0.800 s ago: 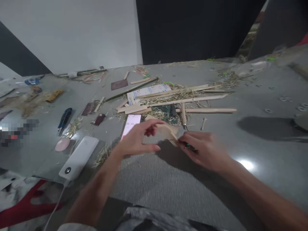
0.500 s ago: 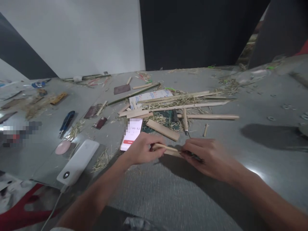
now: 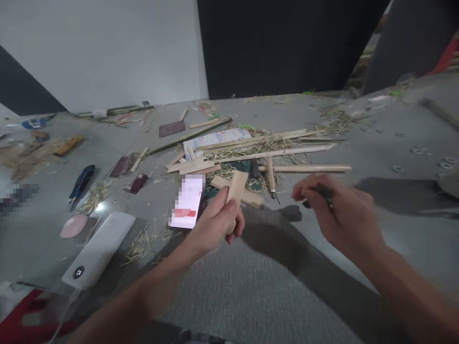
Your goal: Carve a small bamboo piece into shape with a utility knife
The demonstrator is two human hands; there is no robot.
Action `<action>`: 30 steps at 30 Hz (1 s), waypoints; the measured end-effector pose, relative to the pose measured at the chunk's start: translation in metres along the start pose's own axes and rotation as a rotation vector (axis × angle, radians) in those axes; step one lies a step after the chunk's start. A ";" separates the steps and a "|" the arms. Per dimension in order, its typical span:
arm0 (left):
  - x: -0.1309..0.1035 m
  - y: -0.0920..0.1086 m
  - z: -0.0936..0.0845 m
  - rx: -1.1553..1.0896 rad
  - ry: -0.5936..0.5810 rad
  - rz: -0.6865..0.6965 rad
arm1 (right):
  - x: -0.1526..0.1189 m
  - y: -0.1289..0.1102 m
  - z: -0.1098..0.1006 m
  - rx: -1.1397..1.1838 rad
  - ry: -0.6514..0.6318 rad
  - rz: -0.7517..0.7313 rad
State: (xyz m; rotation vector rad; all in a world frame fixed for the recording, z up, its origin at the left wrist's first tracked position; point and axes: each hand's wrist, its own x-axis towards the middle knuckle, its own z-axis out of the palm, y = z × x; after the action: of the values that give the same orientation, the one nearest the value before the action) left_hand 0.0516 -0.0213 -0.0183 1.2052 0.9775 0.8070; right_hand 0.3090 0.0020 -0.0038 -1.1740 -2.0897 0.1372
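Note:
My left hand point(image 3: 224, 222) is closed around a short flat strip of pale wood point(image 3: 238, 185), which points up and away from me. My right hand point(image 3: 344, 215) is off to the right, apart from the strip, its fingers curled around a small dark object point(image 3: 325, 193) with a greenish part; most of it is hidden, so its kind is unclear. Beyond the left hand, another flat wood piece point(image 3: 251, 197) lies on the table. A carving tool with a wooden handle point(image 3: 271, 177) and a metal tip lies between the hands, further back.
Left of my left hand lies a lit phone point(image 3: 188, 198). Further left are a white power bank point(image 3: 102, 248) with a cable, a pink oval object point(image 3: 74, 225) and a dark blue-handled tool point(image 3: 82, 182). Long wood sticks point(image 3: 287, 154) and straw shavings cover the table's middle; metal rings point(image 3: 418, 150) lie right.
My hands have come apart. The left has turned the wood strip from lying sideways to pointing away from me; the right has moved up and right with the dark object. The view has shifted slightly.

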 end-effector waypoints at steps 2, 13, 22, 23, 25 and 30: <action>0.001 -0.004 0.006 -0.191 0.003 -0.016 | -0.002 -0.002 0.005 0.003 -0.045 0.020; -0.001 -0.025 0.032 -0.214 0.150 -0.059 | -0.007 -0.001 0.031 -0.069 -0.266 -0.121; -0.003 -0.029 0.032 -0.394 0.255 -0.135 | -0.016 -0.016 0.043 -0.132 -0.438 -0.166; -0.002 -0.031 0.032 -0.395 0.226 -0.102 | -0.016 -0.016 0.044 -0.142 -0.433 -0.185; -0.001 -0.032 0.033 -0.367 0.166 -0.035 | -0.016 -0.016 0.045 -0.151 -0.410 -0.214; -0.006 -0.030 0.033 -0.206 0.048 -0.063 | -0.015 -0.012 0.042 -0.147 -0.381 -0.239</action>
State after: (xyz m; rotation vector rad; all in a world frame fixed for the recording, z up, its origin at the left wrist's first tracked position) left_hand 0.0797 -0.0444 -0.0443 0.9774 0.9418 0.8683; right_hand 0.2790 -0.0063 -0.0382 -1.0307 -2.5969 0.1021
